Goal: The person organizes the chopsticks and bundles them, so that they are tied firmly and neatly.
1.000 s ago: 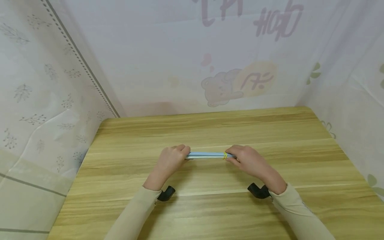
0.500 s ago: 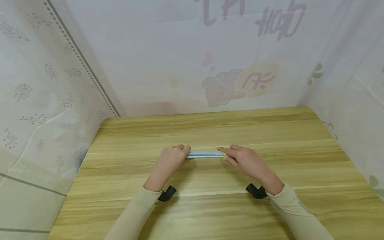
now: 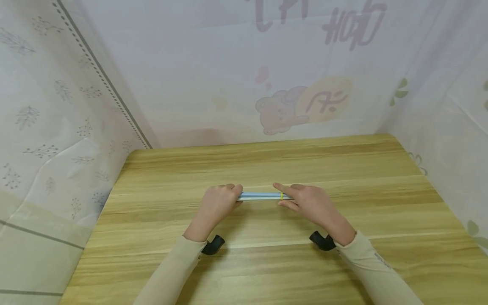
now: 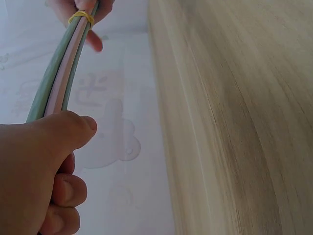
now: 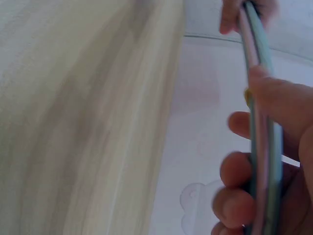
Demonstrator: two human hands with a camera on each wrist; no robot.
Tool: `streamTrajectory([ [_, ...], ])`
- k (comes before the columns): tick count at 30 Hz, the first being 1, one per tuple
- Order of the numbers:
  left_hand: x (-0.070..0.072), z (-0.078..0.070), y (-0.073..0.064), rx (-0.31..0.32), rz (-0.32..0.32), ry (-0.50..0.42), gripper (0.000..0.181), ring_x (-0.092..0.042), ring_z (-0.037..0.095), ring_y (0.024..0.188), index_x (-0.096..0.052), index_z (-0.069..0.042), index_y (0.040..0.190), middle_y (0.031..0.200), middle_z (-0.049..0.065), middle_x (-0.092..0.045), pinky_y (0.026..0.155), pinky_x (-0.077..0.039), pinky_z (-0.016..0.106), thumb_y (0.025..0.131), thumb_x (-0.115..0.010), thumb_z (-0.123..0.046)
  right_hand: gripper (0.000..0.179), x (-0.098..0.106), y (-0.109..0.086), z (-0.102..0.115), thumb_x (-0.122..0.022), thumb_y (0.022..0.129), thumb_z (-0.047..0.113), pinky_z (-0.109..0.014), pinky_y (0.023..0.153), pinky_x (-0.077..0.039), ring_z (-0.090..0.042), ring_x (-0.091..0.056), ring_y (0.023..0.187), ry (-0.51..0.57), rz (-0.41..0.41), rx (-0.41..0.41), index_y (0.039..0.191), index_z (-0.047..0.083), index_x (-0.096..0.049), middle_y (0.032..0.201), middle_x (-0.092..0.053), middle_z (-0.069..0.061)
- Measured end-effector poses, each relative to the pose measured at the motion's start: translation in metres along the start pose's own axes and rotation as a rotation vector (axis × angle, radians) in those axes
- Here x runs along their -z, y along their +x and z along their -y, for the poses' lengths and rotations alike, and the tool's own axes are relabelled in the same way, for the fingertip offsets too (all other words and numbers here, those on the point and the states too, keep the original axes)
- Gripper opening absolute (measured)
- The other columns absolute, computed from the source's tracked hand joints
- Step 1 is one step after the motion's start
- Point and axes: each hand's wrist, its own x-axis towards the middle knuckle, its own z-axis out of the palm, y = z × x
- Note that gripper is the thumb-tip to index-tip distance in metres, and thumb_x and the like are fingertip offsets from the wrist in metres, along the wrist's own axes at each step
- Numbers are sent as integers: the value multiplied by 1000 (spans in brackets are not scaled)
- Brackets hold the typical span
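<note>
In the head view a thin bundle of chopsticks (image 3: 261,195) spans the gap between both hands, level above the table. Its sticks look pale blue on top, and green and pink (image 4: 59,83) in the left wrist view. A yellow rubber band (image 3: 282,196) circles the bundle near its right end. My left hand (image 3: 220,204) grips the left end, fingers curled round it. My right hand (image 3: 313,204) holds the other end, its index finger stretched out past the band and its thumb beside it. In the right wrist view the thumb (image 5: 283,100) partly hides the band.
The wood-grain table (image 3: 244,271) lies under both hands. Printed cloth (image 3: 206,76) hangs behind it and on both sides. A black curved wrist piece (image 3: 213,245) sits below the left sleeve, and a matching one (image 3: 322,240) below the right.
The rubber band has shifted slightly left along the chopsticks, and my right hand has moved left with it. Its index finger has stretched out. My left hand stays about where it was.
</note>
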Motion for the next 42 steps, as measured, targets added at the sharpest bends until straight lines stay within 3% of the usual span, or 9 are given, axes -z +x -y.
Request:
streamTrajectory([
  [3, -1, 2, -2, 9, 3, 1, 33, -37, 5, 45, -54, -12, 72, 57, -4, -51, 38, -33, 19, 73, -83, -27, 39, 3, 0, -1, -74, 81, 28, -17, 48, -41, -4, -54, 54, 93, 14, -10, 116, 14, -68, 81, -69, -1],
  [6, 0, 3, -4, 10, -7, -10, 33, -36, 5, 44, -54, -11, 73, 56, -4, -49, 38, -33, 19, 73, -83, -27, 27, 6, 1, -1, -73, 83, 22, -19, 53, -45, -4, -55, 58, 154, 28, -1, 107, 10, -70, 84, -68, 0],
  [12, 1, 3, -5, 0, -69, -76, 34, -32, 5, 47, -52, -11, 74, 58, -4, -42, 39, -33, 20, 70, -84, -21, 31, 5, 0, 0, -69, 87, 23, -16, 54, -41, 0, -45, 59, 181, 81, 27, 115, 10, -68, 82, -64, 3],
  [19, 1, 6, -6, -39, -165, -76, 35, -31, 5, 47, -52, -13, 68, 58, -5, -41, 40, -29, 19, 65, -86, -20, 34, 4, -3, -5, -73, 83, 25, -15, 52, -38, 3, -47, 56, 232, 44, 31, 115, 16, -70, 82, -70, 6],
  [25, 1, 6, -6, -68, -207, -69, 32, -48, 11, 57, -60, -14, 65, 67, -4, -56, 48, -43, 22, 62, -89, -26, 27, 3, -5, -6, -78, 78, 24, -16, 52, -41, 5, -50, 56, 324, -29, 17, 102, 13, -73, 86, -73, 2],
  [27, 2, 6, -5, -69, -196, -89, 30, -50, 11, 59, -60, -14, 67, 70, -3, -57, 49, -44, 22, 63, -88, -24, 22, 4, -4, -5, -79, 77, 24, -16, 51, -40, 6, -44, 54, 348, -37, 7, 95, 14, -72, 80, -71, 4],
  [32, 5, 4, -5, -62, -116, -135, 29, -40, 4, 50, -58, -13, 72, 67, -3, -48, 43, -38, 18, 69, -85, -20, 19, 6, -2, -4, -79, 78, 23, -16, 53, -45, 5, -50, 59, 358, -7, 21, 91, 13, -70, 79, -68, 6],
  [38, 7, 2, -4, -31, 32, -95, 31, -31, 5, 47, -53, -12, 71, 59, -4, -43, 41, -33, 19, 74, -81, -24, 21, 6, -1, -4, -76, 81, 16, -23, 60, -53, -2, -61, 71, 353, 34, 66, 99, 7, -70, 90, -71, 2],
  [42, 9, 1, -3, -21, 113, -65, 30, -31, 5, 46, -54, -12, 70, 57, -4, -47, 39, -32, 20, 77, -79, -27, 20, 5, -1, -4, -76, 81, 17, -18, 57, -48, 0, -57, 65, 303, -5, 92, 98, 9, -70, 86, -70, 2],
])
